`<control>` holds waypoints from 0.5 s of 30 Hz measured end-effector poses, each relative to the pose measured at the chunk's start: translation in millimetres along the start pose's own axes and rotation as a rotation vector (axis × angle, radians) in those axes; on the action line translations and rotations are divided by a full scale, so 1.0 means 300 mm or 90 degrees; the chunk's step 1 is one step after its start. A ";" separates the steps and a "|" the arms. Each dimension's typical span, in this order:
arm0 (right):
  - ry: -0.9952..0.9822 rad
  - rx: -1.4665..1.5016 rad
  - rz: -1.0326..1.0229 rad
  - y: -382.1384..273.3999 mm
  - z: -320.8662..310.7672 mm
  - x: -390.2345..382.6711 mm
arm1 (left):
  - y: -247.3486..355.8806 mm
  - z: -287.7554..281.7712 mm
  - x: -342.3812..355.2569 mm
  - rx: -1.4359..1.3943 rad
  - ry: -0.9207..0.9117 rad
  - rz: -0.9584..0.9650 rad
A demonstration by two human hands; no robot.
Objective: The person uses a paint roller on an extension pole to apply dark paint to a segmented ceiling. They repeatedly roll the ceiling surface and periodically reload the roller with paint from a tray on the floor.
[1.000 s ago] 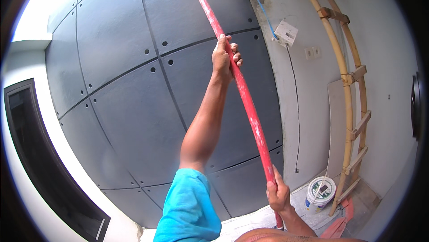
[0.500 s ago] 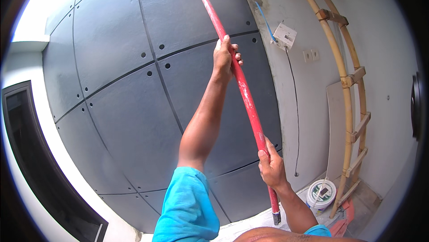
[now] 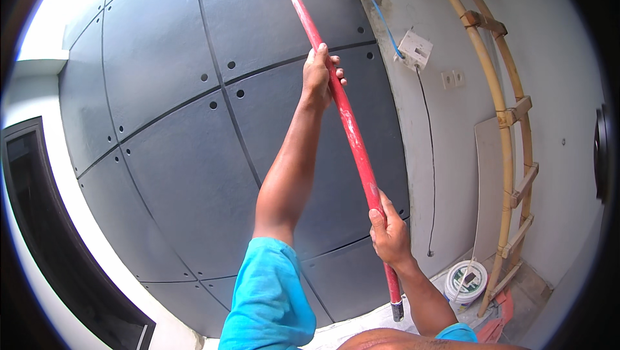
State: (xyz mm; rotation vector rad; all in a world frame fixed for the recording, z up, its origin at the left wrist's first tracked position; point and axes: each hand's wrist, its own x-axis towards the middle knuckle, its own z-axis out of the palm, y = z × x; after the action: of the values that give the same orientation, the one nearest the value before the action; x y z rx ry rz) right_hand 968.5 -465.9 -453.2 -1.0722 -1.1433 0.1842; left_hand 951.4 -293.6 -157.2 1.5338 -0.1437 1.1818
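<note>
A long red pole (image 3: pixel 352 127) runs slantwise from the upper middle down to the lower right, its paint scuffed with whitish smears. My left hand (image 3: pixel 318 73) is wrapped round its upper part, arm stretched up. Lower down, my right hand (image 3: pixel 390 232) grips the pole not far above its dark bottom end. The pole's top leaves the picture at the upper edge, so what it carries, if anything, is hidden. Behind it stands a dark grey panelled wall (image 3: pixel 174 175) with grooves and small round holes.
A bamboo ladder (image 3: pixel 500 114) leans at the right, with a lidded white bucket (image 3: pixel 466 280) by its foot. On the pale wall hang a white electrical box (image 3: pixel 413 51) with a loose black cable (image 3: pixel 431 156) and a socket pair (image 3: pixel 453 79). A dark-framed opening (image 3: pixel 51 221) is at the left.
The pole and both my hands have shifted very slightly up and to the left. My grip on the pole is unchanged.
</note>
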 end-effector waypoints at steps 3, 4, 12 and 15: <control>-0.009 0.002 0.007 -0.010 0.011 0.014 | -0.005 -0.023 0.023 0.006 0.000 0.012; -0.014 0.003 0.010 -0.013 0.016 0.018 | -0.008 -0.034 0.030 0.010 -0.004 0.017; 0.024 -0.024 -0.005 0.071 0.016 -0.069 | -0.020 -0.050 0.077 0.084 0.036 0.070; 0.014 -0.033 0.039 0.132 -0.009 -0.175 | -0.049 -0.078 0.095 0.114 0.050 0.069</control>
State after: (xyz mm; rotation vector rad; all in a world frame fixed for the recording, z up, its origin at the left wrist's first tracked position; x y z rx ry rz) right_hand 961.7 -478.9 -517.4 -1.1532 -1.1014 0.1913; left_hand 961.0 -256.0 -149.8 1.6493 -0.0704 1.3684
